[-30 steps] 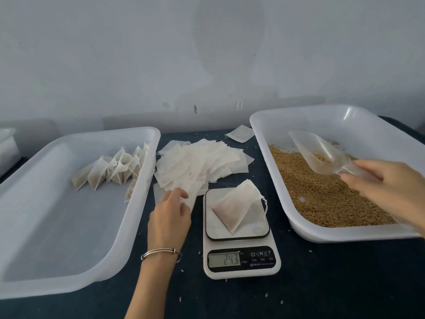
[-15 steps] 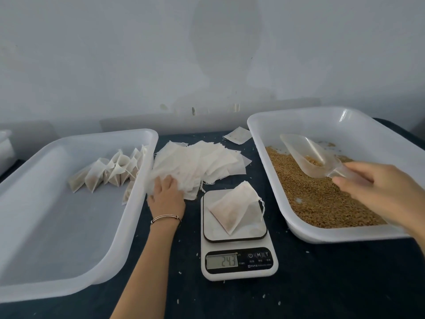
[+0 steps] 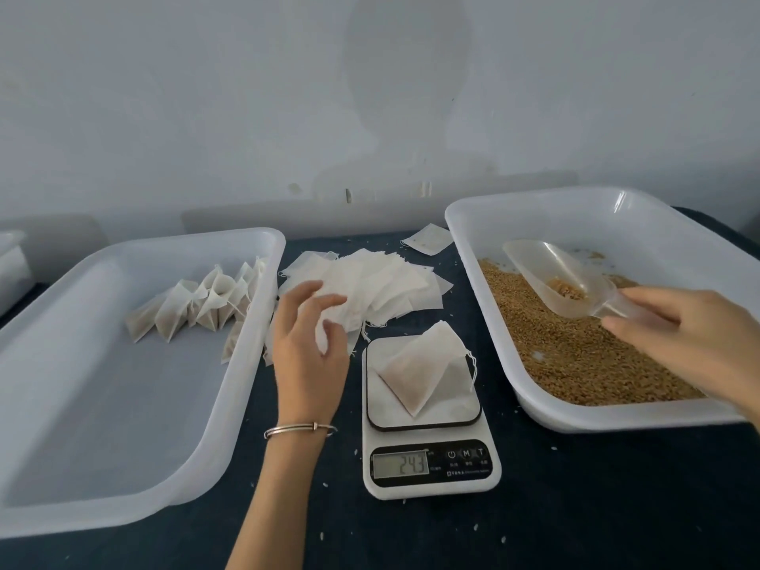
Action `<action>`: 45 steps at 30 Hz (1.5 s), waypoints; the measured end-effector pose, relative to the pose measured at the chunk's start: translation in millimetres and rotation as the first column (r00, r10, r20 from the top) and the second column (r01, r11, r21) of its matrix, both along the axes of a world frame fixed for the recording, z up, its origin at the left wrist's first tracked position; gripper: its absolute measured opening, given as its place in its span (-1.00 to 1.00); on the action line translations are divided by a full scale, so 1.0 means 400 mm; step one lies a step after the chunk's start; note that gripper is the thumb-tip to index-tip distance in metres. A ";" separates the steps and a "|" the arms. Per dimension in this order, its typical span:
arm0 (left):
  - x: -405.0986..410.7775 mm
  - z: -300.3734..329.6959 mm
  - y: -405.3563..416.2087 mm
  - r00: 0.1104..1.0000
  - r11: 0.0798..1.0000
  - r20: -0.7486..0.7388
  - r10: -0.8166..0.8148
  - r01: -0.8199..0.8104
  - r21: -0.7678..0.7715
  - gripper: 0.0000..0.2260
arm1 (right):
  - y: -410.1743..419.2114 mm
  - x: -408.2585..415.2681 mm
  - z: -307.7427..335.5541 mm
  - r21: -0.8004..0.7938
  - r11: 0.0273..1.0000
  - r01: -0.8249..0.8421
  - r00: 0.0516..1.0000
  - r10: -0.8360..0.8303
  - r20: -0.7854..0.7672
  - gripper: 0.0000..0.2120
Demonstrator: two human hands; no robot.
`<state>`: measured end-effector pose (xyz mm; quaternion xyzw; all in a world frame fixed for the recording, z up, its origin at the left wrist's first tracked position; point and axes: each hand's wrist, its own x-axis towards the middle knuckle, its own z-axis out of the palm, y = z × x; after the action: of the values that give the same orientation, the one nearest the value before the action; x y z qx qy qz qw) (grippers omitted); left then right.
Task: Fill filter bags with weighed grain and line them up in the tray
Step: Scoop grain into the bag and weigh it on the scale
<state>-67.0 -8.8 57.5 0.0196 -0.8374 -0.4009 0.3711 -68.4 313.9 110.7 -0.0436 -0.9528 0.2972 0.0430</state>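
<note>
While our right hand (image 3: 682,335) grips the scoop (image 3: 563,281) at three o'clock, its bowl hangs over the grain (image 3: 575,355). Our left hand (image 3: 310,351), fingers spread and loosely bent, reaches into the empty bags (image 3: 382,285) at twelve o'clock.

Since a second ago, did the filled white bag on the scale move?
No. The filled white filter bag lies the same way on the white kitchen scale.

Filled white filter bag (image 3: 423,366) on scale platform (image 3: 460,409), brown grain (image 3: 575,355) in right tray (image 3: 485,236), filled bags (image 3: 197,304) in left tray (image 3: 230,397).
</note>
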 end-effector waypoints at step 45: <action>0.056 0.061 0.063 0.843 0.921 0.373 -0.388 0.371 0.121 -0.80 | -0.121 -0.100 0.242 0.371 0.759 -0.535 0.845 0.469 0.257 -0.71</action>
<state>-44.5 16.4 82.0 -0.0589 -0.8724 -0.4727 0.1099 -108.3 265.5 207.4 0.2024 -0.9710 0.0768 -0.1011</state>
